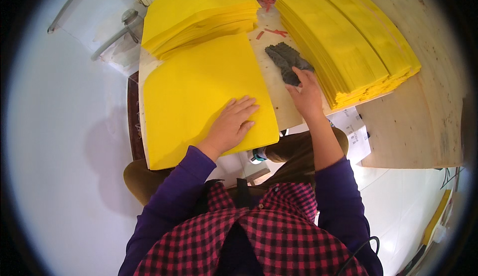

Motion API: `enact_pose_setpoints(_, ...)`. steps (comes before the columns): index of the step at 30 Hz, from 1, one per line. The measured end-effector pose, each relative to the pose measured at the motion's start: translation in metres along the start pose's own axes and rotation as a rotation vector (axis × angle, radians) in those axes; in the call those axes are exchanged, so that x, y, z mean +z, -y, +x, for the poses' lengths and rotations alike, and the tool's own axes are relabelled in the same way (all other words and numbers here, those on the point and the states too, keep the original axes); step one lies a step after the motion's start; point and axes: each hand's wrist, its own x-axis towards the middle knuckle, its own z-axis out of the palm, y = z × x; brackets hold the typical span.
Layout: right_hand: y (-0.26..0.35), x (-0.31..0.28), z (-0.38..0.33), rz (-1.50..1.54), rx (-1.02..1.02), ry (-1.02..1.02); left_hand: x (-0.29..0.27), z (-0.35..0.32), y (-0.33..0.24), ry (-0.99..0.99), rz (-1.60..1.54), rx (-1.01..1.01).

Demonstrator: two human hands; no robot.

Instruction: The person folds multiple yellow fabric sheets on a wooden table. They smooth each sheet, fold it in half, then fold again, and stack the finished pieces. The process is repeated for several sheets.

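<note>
Your left hand (pixel 230 125) lies flat on the yellow sheets (pixel 209 79), likely steadying them, apart from your right hand (pixel 307 96), touching the grey cloth (pixel 287 59), grip unclear.

Purple sleeves (pixel 186 179) clothe both arms, one cuff ending just behind the left grip (pixel 230 124), the other farther back from the right grip (pixel 307 97). Nearer the body than either, a red-and-black checked garment (pixel 294 233) shows a small round button (pixel 260 206); a thin black cable (pixel 378 244) curves well behind the right grip. Brown trousers (pixel 291 149) cover the legs below.
</note>
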Motion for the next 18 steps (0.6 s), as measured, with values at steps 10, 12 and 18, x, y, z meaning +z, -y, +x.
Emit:
enact_pose_setpoints(10,-0.023,0.027,0.02,-0.074,0.144,0.058,0.0,-0.002,0.0,0.019,0.025,-0.013)
enact_pose_setpoints(12,-0.025,0.028,0.019,-0.074,0.163,0.047,-0.001,-0.001,0.0,0.02,0.036,-0.01)
enact_pose_setpoints(18,-0.021,0.021,0.008,0.184,0.189,-0.04,-0.001,0.0,-0.002,0.012,0.033,-0.029)
